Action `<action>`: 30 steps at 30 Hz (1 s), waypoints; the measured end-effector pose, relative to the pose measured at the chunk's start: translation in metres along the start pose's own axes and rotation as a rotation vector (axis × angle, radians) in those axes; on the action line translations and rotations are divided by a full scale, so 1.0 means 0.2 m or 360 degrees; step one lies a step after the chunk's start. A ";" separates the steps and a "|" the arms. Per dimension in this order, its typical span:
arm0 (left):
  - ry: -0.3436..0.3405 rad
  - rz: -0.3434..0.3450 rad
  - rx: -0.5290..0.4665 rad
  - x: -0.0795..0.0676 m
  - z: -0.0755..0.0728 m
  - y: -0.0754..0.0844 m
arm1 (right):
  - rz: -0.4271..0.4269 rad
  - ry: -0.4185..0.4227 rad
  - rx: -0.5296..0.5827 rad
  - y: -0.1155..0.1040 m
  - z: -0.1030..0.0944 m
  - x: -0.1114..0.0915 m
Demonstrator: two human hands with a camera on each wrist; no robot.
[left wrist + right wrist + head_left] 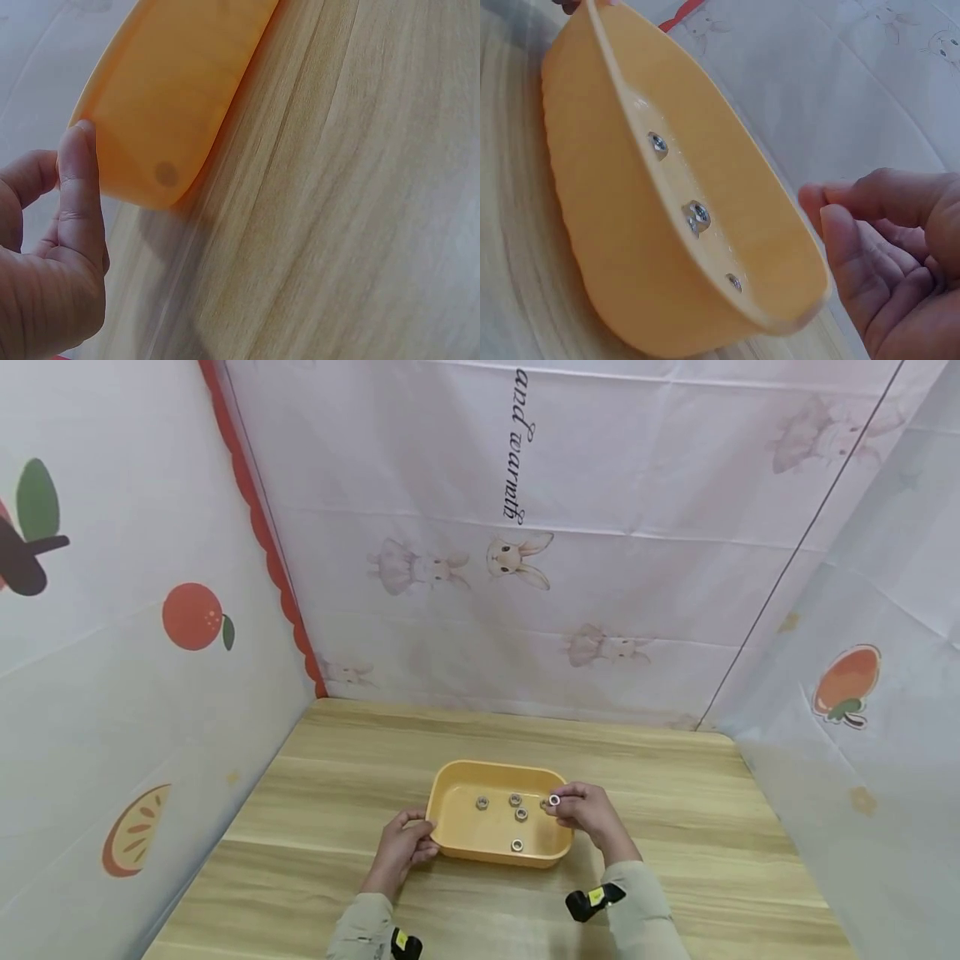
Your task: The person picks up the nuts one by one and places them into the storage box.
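Note:
A yellow plastic bin point(468, 858) with rounded corners sits on the table, and several metal hex nuts point(482, 802) lie on its floor. At the bin's left end, my left hand point(403, 843) grips the rim; the left wrist view shows a finger point(79, 176) on the outer wall. My right hand point(592, 812) is above the bin's right end, pinching one metal nut point(554, 800) between thumb and fingers. In the right wrist view the right hand's fingertips point(836, 217) meet beside the rim, and the pinched nut is hidden there.
The wood-grain table point(360, 743) reaches back to a printed cloth wall point(465, 652). More printed cloth stands along the left point(247, 735) and right sides. A black wrist camera point(588, 903) sits at the right sleeve, another point(406, 945) at the left.

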State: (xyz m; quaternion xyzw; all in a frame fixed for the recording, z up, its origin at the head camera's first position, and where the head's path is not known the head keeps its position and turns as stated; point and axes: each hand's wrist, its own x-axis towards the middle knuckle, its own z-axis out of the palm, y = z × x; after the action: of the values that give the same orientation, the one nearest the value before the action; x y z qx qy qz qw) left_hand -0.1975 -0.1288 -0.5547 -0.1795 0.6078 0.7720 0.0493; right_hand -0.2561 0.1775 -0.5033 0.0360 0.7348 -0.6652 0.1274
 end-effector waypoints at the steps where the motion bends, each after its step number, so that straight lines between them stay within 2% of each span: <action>1: 0.0002 -0.0002 0.0003 0.00 0.00 0.00 | 0.0017 -0.0011 -0.0005 0.00 0.00 0.01; 6: -0.0011 0.0009 -0.0001 -0.01 0.00 0.00 | 0.0059 -0.0030 -0.0027 -0.02 0.03 0.03; 16: -0.0007 0.0011 0.0011 -0.01 0.00 0.01 | 0.0012 -0.0070 -0.0116 -0.04 0.07 0.08; 21: -0.0021 0.0010 0.0014 -0.01 0.00 0.00 | 0.0054 -0.0064 -0.0150 -0.05 0.10 0.12; 30: -0.0016 0.0000 0.0012 -0.01 0.00 0.02 | 0.0134 -0.0056 -0.0347 -0.06 0.18 0.16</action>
State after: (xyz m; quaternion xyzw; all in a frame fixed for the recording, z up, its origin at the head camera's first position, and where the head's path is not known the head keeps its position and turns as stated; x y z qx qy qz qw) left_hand -0.1973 -0.1288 -0.5497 -0.1755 0.6103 0.7706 0.0531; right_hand -0.2841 0.1370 -0.5024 0.0410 0.7982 -0.5760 0.1712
